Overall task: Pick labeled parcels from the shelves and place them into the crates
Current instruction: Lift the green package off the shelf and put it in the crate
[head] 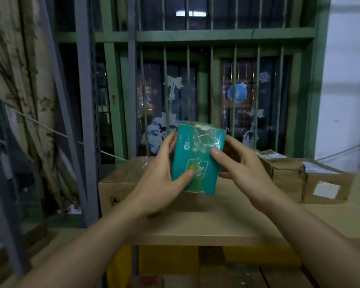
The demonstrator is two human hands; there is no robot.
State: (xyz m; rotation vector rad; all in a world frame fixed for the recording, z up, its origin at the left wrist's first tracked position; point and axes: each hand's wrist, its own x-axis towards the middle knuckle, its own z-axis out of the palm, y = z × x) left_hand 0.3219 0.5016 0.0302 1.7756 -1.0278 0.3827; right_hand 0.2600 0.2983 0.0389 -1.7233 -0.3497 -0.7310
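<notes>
parcel (197,159): teal-green, white and yellow print, glossy clear tape over the top
big carton (121,183): plain brown, small dark mark on its front
right cartons (287,173): brown, white labels
shelf board (216,221): tan
window frame (224,36): green, pale bars
glass decals (237,93): blue bauble, white snowflakes and bows
curtain (15,80): cream, faded floral
upright (85,100): grey
</notes>
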